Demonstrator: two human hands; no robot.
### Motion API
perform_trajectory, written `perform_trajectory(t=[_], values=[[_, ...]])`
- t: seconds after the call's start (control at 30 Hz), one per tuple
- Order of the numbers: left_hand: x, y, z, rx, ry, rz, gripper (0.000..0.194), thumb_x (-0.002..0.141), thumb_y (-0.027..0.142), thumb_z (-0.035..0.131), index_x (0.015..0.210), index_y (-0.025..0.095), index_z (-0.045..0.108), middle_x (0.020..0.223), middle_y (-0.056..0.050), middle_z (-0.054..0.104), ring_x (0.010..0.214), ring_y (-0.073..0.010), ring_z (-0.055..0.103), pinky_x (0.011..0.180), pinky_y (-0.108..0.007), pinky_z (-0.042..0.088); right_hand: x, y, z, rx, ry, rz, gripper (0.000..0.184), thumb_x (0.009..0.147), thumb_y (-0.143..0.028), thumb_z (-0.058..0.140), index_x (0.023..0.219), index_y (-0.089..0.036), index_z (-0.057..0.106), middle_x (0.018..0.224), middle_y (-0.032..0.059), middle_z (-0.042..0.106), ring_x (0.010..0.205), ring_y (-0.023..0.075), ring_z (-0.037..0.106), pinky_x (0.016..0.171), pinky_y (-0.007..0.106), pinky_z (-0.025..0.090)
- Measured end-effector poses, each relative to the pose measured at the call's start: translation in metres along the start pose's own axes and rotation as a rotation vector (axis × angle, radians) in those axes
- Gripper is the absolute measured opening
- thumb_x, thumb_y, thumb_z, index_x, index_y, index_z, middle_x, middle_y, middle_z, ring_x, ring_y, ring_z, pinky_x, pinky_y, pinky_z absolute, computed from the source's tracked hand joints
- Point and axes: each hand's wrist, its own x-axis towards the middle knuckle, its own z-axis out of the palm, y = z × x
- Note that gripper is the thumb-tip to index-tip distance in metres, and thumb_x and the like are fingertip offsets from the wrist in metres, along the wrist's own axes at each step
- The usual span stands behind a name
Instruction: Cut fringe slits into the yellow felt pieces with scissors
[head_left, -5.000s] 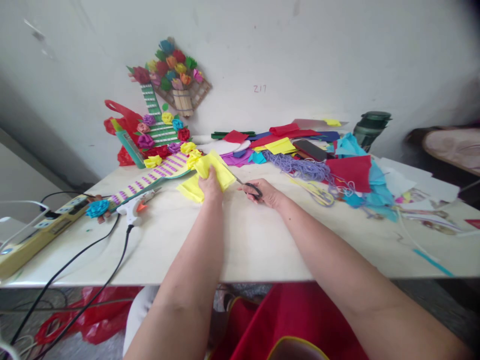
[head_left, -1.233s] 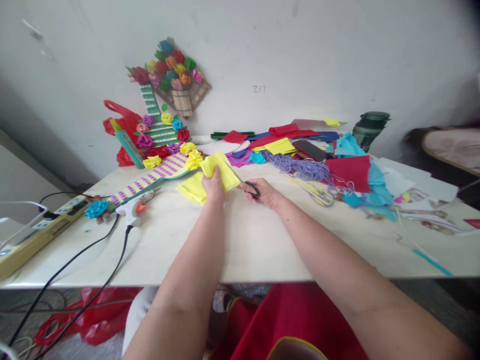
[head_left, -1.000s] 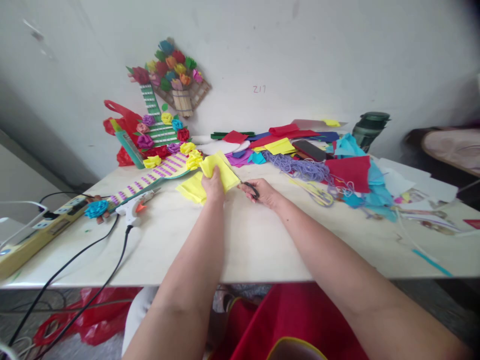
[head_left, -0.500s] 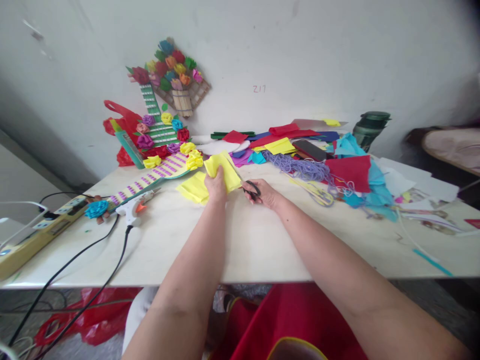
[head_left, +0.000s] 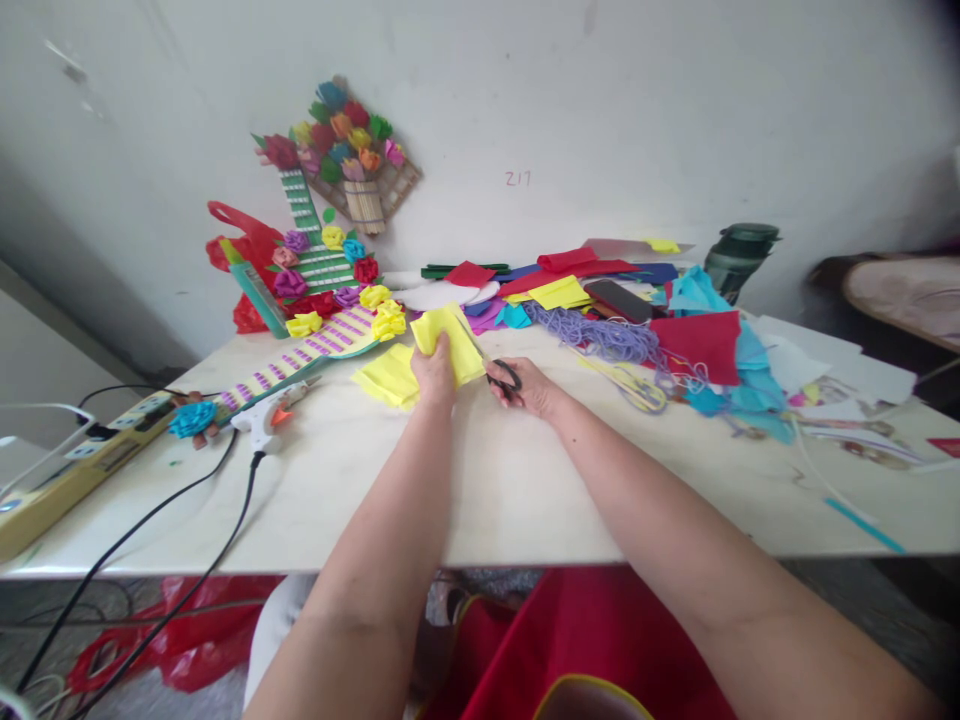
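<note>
Left hand point(head_left: 435, 372): closed on yellow sheet point(head_left: 466, 352), thumb on top; fingers beneath hidden. Right hand point(head_left: 525, 387): fingers in the black handles of scissors point(head_left: 505, 377), blades largely obscured at the sheet's right edge; cutting contact unclear. Held sheet lies between the hands, above white table point(head_left: 525, 480). Second yellow piece point(head_left: 386, 376) on table, left of left hand, partly covered. Glue gun point(head_left: 262, 420) farther left; forearms cut off at near edge of view.
</note>
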Motion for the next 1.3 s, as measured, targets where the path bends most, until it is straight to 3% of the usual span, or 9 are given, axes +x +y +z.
perform_trajectory(t=[0.37, 0.73, 0.97, 1.3], values=[[0.0, 0.002, 0.0, -0.012, 0.004, -0.01, 0.026, 0.068, 0.028, 0.063, 0.088, 0.012, 0.06, 0.086, -0.01, 0.065, 0.072, -0.0166, 0.063, 0.066, -0.028, 0.051, -0.003, -0.006, 0.005, 0.041, 0.024, 0.014, 0.039, 0.062, -0.049, 0.066, 0.06, -0.016, 0.045, 0.043, -0.0062, 0.046, 0.031, 0.0026, 0.036, 0.029, 0.016, 0.022], [0.002, 0.001, 0.0, 0.005, 0.022, -0.019, 0.028, 0.07, 0.028, 0.063, 0.092, 0.011, 0.06, 0.091, -0.011, 0.065, 0.073, -0.0165, 0.063, 0.067, -0.029, 0.051, 0.007, 0.008, 0.001, 0.045, 0.029, -0.016, 0.034, 0.061, -0.043, 0.07, 0.064, -0.014, 0.052, 0.042, -0.0071, 0.045, 0.031, 0.0021, 0.036, 0.031, 0.015, 0.027], [-0.002, 0.004, 0.001, -0.005, 0.002, -0.016, 0.027, 0.068, 0.028, 0.063, 0.089, 0.011, 0.06, 0.091, -0.011, 0.066, 0.075, -0.0175, 0.063, 0.067, -0.027, 0.051, 0.001, 0.001, 0.001, 0.013, 0.001, 0.0, 0.04, 0.065, -0.051, 0.063, 0.06, -0.016, 0.046, 0.046, -0.0041, 0.049, 0.032, 0.0037, 0.042, 0.026, 0.015, 0.017], [-0.001, -0.001, 0.004, 0.052, -0.008, -0.052, 0.03, 0.066, 0.03, 0.065, 0.09, 0.012, 0.061, 0.089, -0.011, 0.066, 0.076, -0.0189, 0.063, 0.066, -0.028, 0.05, 0.003, 0.004, -0.002, 0.026, 0.01, -0.019, 0.045, 0.063, -0.058, 0.062, 0.062, -0.016, 0.046, 0.047, -0.004, 0.05, 0.032, 0.0038, 0.043, 0.026, 0.015, 0.018]])
